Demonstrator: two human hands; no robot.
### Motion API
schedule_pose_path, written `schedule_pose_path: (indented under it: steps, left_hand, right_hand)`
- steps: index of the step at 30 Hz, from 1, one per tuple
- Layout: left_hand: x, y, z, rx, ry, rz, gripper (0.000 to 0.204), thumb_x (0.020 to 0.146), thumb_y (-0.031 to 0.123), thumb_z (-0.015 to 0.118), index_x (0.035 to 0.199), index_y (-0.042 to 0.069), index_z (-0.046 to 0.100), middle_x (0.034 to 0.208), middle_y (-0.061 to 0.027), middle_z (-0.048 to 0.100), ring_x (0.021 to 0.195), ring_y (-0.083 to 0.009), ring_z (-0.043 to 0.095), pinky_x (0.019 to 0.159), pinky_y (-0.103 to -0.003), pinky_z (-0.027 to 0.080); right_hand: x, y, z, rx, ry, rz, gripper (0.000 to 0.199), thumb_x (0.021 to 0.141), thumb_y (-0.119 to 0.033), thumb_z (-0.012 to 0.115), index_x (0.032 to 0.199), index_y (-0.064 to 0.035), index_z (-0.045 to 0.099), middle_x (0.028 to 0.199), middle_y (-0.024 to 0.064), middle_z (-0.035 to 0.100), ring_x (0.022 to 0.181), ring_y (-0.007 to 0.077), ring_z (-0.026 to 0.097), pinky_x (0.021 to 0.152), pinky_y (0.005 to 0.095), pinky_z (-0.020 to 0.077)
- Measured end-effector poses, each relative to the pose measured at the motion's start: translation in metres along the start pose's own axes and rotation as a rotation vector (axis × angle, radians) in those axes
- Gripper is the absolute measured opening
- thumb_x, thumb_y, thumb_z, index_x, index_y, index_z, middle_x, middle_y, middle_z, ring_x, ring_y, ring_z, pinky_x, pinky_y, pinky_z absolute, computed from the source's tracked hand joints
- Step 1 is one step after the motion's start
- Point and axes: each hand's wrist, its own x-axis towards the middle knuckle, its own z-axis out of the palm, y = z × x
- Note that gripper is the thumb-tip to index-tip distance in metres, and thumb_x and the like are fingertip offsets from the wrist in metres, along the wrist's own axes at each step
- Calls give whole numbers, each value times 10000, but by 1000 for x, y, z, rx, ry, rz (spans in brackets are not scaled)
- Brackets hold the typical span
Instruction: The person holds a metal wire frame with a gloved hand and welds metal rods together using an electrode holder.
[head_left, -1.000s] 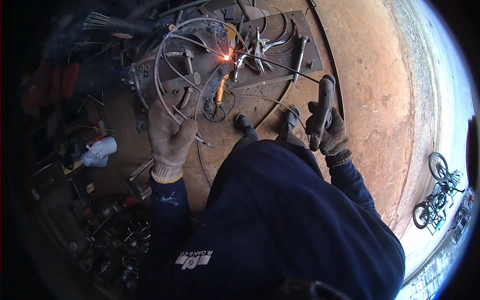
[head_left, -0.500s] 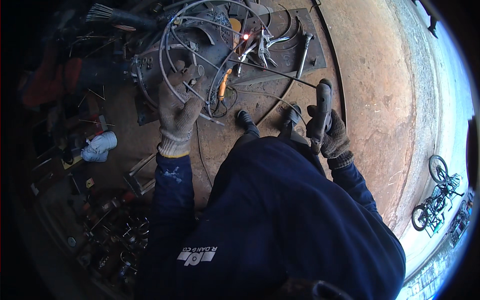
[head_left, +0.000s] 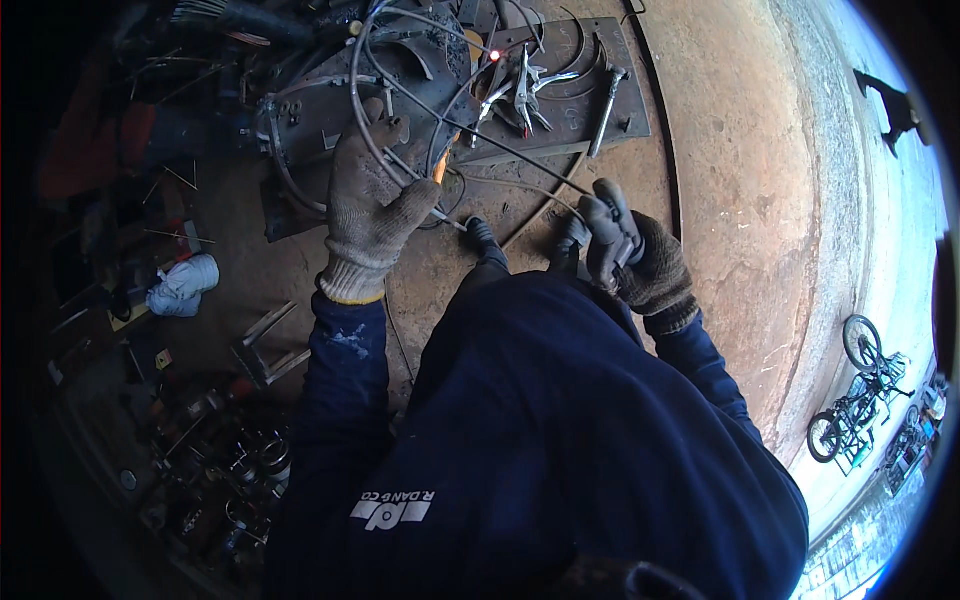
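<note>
My left hand (head_left: 368, 215), in a grey knit glove, is closed around the lower part of a hoop-shaped frame of bent metal rod (head_left: 356, 90). A small spot on it glows red (head_left: 495, 56). In my gloved right hand (head_left: 660, 262) is a welding electrode holder (head_left: 612, 235). From its head a thin dark electrode (head_left: 520, 155) slants up and left, crossing in front of the frame in this view; whether they touch I cannot tell. Below the frame shows a tool with an orange handle (head_left: 441, 165), partly hidden.
Locking pliers (head_left: 525, 95) and a long-handled tool like a hammer (head_left: 607, 110) lie on a dark steel plate (head_left: 625, 75). Cables trail across the floor. At left are a white cloth bundle (head_left: 183, 285) and a metal bracket (head_left: 265, 345). Bicycles (head_left: 860, 390) stand far right.
My right hand has moved left and turned the holder, carrying the electrode across the frame. My left hand and the frame have shifted slightly. At upper right, a dark figure shows more fully.
</note>
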Motion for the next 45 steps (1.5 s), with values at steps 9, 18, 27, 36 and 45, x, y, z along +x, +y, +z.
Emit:
schedule_pose_path:
  steps: [9, 18, 27, 36, 45]
  left_hand:
    - [1, 15, 7, 161, -28, 21, 714, 719, 162, 897, 1283, 10, 487, 1482, -171, 371, 1364, -298, 441, 1088, -432, 480]
    - [3, 14, 9, 188, -25, 67, 706, 722, 136, 891, 1283, 8, 482, 1501, -178, 356, 1377, -299, 426, 1101, -425, 463]
    - [3, 10, 9, 218, -7, 98, 724, 712, 190, 903, 1294, 13, 510, 1482, -179, 381, 1371, -292, 432, 1100, -418, 460]
    - [3, 9, 7, 353, -11, 154, 718, 715, 200, 899, 1297, 23, 518, 1404, -170, 453, 1327, -292, 475, 1046, -397, 500]
    - [5, 21, 26, 287, 73, 63, 540, 901, 68, 678, 1388, 41, 446, 1158, -90, 577, 1047, -191, 632, 834, -318, 584]
  right_hand:
    - [1, -2, 4, -179, 46, 104, 599, 784, -297, 787, 1300, -50, 608, 1131, 164, 701, 1055, 284, 685, 939, 358, 513]
    - [2, 4, 4, -327, 66, 78, 592, 748, -199, 792, 1299, -71, 614, 1134, 136, 703, 1061, 272, 682, 949, 366, 514]
    - [3, 9, 5, -252, 78, 51, 584, 740, -255, 772, 1261, -27, 637, 1103, 188, 713, 1039, 316, 702, 917, 377, 532]
    - [12, -21, 9, -92, 25, 89, 519, 782, -237, 709, 1251, -24, 642, 1066, 191, 716, 1010, 329, 705, 900, 386, 537]
    - [10, 27, 16, 112, -6, 81, 306, 930, -176, 625, 1191, -17, 640, 956, 56, 679, 818, 125, 641, 722, 307, 539]
